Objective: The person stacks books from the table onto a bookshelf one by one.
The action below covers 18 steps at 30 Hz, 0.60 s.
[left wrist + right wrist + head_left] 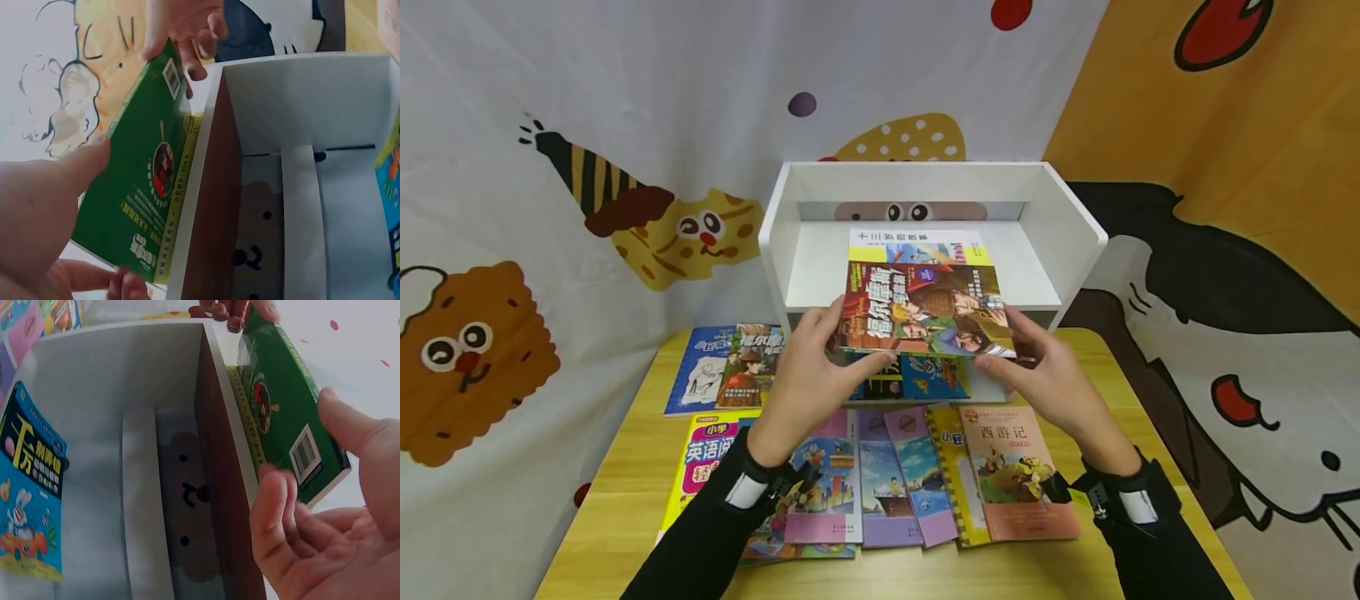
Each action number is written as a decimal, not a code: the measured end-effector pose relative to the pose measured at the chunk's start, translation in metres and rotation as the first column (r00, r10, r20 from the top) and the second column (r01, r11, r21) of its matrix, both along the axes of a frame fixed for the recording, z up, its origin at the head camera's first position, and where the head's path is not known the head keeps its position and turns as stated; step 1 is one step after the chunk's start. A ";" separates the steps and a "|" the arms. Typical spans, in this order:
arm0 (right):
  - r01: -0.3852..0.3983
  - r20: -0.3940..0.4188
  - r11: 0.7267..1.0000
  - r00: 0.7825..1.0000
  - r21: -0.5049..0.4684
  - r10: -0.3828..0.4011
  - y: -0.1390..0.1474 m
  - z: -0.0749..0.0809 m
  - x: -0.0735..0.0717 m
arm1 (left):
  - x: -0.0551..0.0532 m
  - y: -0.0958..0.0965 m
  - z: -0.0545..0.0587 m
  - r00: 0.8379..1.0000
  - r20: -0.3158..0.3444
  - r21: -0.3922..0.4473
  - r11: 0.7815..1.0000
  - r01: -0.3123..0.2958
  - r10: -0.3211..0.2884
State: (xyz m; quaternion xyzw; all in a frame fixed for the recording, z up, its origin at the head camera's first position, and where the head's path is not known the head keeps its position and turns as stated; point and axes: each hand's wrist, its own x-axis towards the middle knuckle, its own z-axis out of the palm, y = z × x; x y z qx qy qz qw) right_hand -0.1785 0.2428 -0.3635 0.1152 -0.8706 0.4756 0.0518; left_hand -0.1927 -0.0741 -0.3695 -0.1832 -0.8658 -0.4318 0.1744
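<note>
The brown book [928,310] is tilting at the front of the shelf [816,271], its green back facing down, overlapping the yellow book [917,247] lying on the upper board. The left hand [811,373] and right hand [1054,387] are gripping its ends, thumbs and fingers clamped on it. Below, a blue book [936,377] is lying inside, and other books [891,492] are resting on the table [598,508].
</note>
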 end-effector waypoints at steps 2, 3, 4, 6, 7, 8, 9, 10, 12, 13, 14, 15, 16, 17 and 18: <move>0.049 -0.063 0.996 0.997 0.080 -0.044 -0.001 0.001 -0.001 | -0.001 0.001 -0.001 0.995 -0.087 -0.045 0.997 -0.057 0.053; 0.079 -0.103 0.990 0.992 0.119 -0.067 -0.001 0.001 -0.002 | -0.001 0.002 -0.001 0.990 -0.123 -0.063 0.995 -0.082 0.074; 0.113 -0.148 0.981 0.985 0.157 -0.089 -0.001 0.001 -0.002 | -0.002 0.002 0.000 0.984 -0.158 -0.078 0.992 -0.098 0.085; 0.173 -0.247 0.959 0.962 0.225 -0.116 -0.002 0.002 -0.003 | -0.004 0.004 0.001 0.972 -0.214 -0.110 0.986 -0.126 0.100; 0.196 -0.295 0.948 0.948 0.249 -0.118 -0.002 0.002 -0.004 | -0.006 0.005 0.002 0.967 -0.231 -0.129 0.982 -0.139 0.106; 0.216 -0.338 0.939 0.934 0.268 -0.118 -0.002 0.002 -0.004 | -0.007 0.005 0.003 0.963 -0.243 -0.148 0.977 -0.153 0.113; 0.235 -0.378 0.930 0.919 0.284 -0.116 -0.002 0.002 -0.005 | -0.009 0.006 0.004 0.961 -0.252 -0.164 0.973 -0.161 0.116; 0.254 -0.410 0.920 0.904 0.298 -0.117 -0.002 0.002 -0.006 | -0.010 0.007 0.005 0.959 -0.258 -0.176 0.970 -0.167 0.118; 0.280 -0.455 0.907 0.883 0.315 -0.114 -0.002 0.003 -0.007 | -0.012 0.008 0.006 0.957 -0.264 -0.192 0.966 -0.175 0.121; 0.288 -0.469 0.902 0.876 0.323 -0.112 -0.003 0.004 -0.008 | -0.014 0.008 0.007 0.955 -0.269 -0.195 0.964 -0.179 0.123; 0.296 -0.479 0.895 0.871 0.333 -0.110 -0.004 0.005 -0.009 | -0.015 0.009 0.008 0.953 -0.274 -0.196 0.963 -0.184 0.127; 0.300 -0.485 0.891 0.868 0.342 -0.106 -0.005 0.005 -0.010 | -0.017 0.009 0.009 0.952 -0.278 -0.191 0.963 -0.187 0.130; 0.304 -0.491 0.887 0.865 0.348 -0.104 -0.007 0.006 -0.012 | -0.018 0.009 0.009 0.949 -0.283 -0.191 0.962 -0.195 0.136; 0.307 -0.496 0.883 0.862 0.355 -0.100 -0.008 0.006 -0.013 | -0.019 0.009 0.010 0.948 -0.287 -0.190 0.961 -0.199 0.140; 0.309 -0.499 0.880 0.861 0.362 -0.097 -0.009 0.007 -0.015 | -0.021 0.010 0.010 0.946 -0.291 -0.192 0.960 -0.203 0.142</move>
